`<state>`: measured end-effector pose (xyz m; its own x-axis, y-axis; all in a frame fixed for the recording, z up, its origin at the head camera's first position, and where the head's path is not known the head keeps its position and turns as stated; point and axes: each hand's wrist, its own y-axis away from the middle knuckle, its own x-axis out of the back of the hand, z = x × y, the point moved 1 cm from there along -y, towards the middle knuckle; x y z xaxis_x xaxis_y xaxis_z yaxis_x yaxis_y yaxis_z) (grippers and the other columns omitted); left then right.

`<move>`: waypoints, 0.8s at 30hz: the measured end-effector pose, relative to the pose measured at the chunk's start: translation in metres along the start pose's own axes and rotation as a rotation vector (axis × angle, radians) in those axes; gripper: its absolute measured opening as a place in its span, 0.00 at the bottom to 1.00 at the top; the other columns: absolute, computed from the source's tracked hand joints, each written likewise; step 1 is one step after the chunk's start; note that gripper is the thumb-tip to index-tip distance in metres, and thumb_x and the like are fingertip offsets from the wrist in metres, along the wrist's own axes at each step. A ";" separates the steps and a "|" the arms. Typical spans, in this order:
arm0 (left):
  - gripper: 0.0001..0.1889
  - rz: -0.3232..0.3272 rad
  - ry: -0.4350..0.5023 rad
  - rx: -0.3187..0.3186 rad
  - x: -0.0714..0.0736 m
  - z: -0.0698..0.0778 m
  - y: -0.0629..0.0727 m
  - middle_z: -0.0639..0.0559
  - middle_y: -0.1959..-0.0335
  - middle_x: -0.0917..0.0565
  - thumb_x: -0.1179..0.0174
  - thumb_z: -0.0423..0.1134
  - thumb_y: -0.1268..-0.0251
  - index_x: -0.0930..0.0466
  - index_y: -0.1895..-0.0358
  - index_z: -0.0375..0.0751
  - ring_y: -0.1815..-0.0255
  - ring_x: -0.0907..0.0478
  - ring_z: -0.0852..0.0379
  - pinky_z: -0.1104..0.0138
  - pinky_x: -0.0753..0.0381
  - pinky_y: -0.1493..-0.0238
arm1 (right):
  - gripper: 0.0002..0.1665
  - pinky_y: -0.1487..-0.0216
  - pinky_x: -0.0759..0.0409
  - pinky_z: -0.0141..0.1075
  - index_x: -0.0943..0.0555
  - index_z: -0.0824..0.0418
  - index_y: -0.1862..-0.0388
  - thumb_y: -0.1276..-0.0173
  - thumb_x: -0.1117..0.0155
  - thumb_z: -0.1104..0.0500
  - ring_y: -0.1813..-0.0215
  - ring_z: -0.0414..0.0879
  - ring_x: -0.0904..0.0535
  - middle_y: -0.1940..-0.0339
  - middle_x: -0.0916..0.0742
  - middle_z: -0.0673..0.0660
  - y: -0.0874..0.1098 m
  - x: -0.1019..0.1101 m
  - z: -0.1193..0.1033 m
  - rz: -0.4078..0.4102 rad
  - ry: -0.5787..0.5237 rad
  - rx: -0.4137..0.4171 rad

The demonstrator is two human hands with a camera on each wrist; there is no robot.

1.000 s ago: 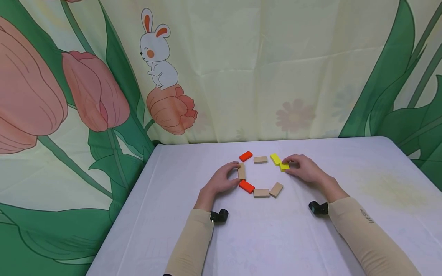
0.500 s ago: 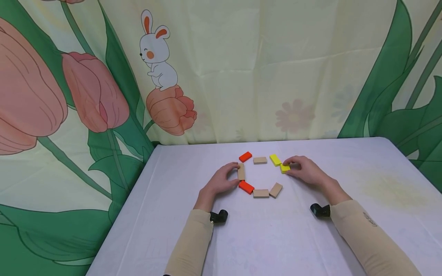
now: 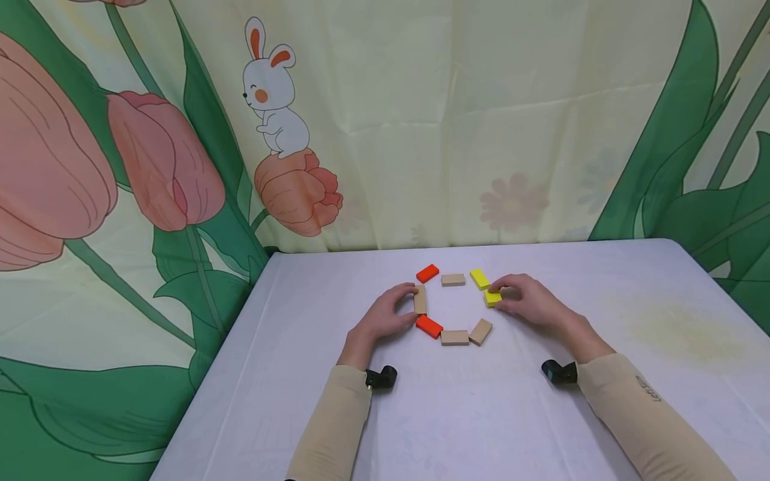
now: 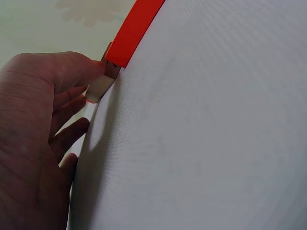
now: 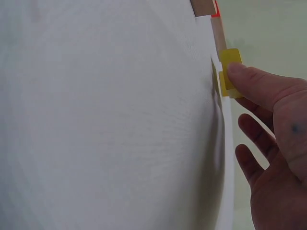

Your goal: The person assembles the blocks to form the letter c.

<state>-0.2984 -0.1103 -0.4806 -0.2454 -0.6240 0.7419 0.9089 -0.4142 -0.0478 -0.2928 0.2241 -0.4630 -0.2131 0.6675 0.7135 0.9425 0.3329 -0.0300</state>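
Note:
My left hand pinches a plain wooden block between thumb and fingers at the left side of a loose ring of small blocks. Across the ring, my right hand pinches a yellow block by its ends, seen upright in the right wrist view. Just behind that one lies a second yellow block. A red block sits at the near end of the left wooden block; its edge fills the top of the left wrist view.
Another red block and a wooden block form the ring's far side. Two more wooden blocks, one straight and one slanted, lie at its near side. A white cloth covers the table; a printed curtain hangs behind.
My right hand has shifted the held yellow block slightly toward me and then a little left. My left hand has stayed on its wooden block.

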 end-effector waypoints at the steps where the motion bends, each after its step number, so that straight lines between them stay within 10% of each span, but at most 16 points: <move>1: 0.27 0.000 0.000 -0.001 0.000 0.000 0.000 0.52 0.26 0.31 0.37 0.41 0.33 0.26 0.31 0.47 0.25 0.38 0.51 0.54 0.39 0.26 | 0.20 0.31 0.38 0.65 0.17 0.59 0.44 0.34 0.27 0.62 0.32 0.65 0.32 0.39 0.19 0.63 0.000 -0.001 -0.001 -0.001 0.000 0.004; 24: 0.26 0.006 0.011 0.023 0.000 0.001 0.000 0.53 0.26 0.31 0.37 0.42 0.34 0.25 0.32 0.50 0.25 0.38 0.51 0.53 0.38 0.27 | 0.18 0.32 0.34 0.63 0.16 0.58 0.48 0.36 0.26 0.62 0.36 0.63 0.28 0.44 0.16 0.59 0.000 -0.013 -0.010 -0.057 0.061 0.091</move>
<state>-0.2983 -0.1098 -0.4802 -0.2437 -0.6336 0.7342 0.9180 -0.3950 -0.0362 -0.2871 0.2090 -0.4655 -0.2469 0.6049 0.7571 0.9015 0.4298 -0.0494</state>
